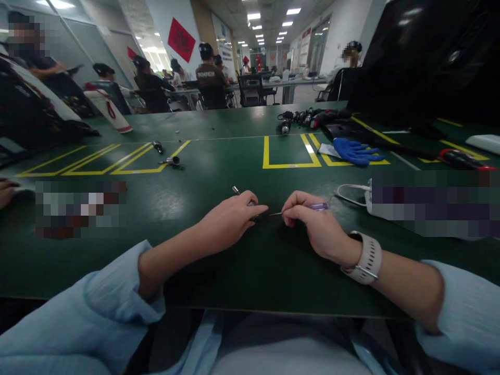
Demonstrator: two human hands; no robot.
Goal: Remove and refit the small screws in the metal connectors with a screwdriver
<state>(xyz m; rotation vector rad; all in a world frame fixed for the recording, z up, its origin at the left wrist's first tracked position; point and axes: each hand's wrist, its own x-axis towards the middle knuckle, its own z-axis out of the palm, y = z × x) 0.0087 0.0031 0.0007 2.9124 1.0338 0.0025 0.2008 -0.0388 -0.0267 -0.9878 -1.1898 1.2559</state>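
My left hand (228,221) is closed around a small part, mostly hidden in the fingers. A shiny metal end (235,190) sticks out above its knuckles. Facing it from the right, my right hand (314,224) grips a small screwdriver (320,207) with a clear purple handle. Its thin shaft points left towards the part, with a short gap to the left fingertips visible. Both hands are just above the green table (219,281).
Two small metal parts (172,161) lie far left near yellow tape. At the back right are cabled tools (300,120), a blue glove (357,151) and a red-black tool (463,158). A white cable (349,188) lies right. Another person's hand (5,191) shows at left.
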